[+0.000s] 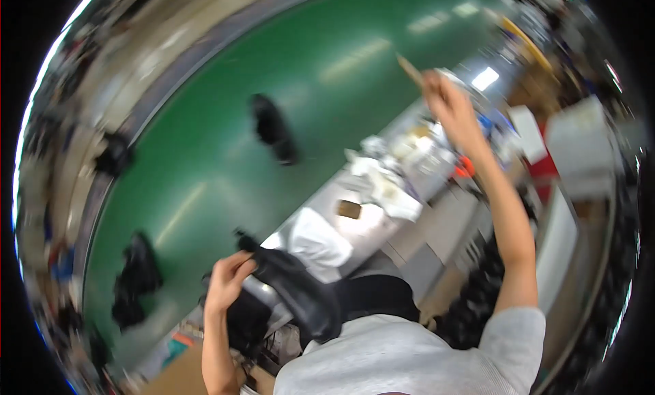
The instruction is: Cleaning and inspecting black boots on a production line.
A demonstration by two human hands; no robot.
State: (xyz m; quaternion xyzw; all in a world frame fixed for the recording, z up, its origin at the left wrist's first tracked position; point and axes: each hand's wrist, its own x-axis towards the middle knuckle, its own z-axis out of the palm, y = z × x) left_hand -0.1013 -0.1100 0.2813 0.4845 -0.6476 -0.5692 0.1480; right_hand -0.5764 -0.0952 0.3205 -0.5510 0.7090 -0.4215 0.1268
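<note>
Gripping a black strap [286, 275] near the chest, the left hand [228, 279] is closed on it. Farther out, the right hand [447, 101] pinches a thin stick [409, 69] raised above the cluttered worktop [437, 217]. Reaching that far, the stick could likely slip or knock the white wrappers [382, 183].

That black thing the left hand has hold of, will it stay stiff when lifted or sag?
Probably sags: the black item looks like soft material, draping in folds below the left hand, which pinches one end. It likely swings when moved. The picture is blurred, so its weight and surface cannot be told.
</note>
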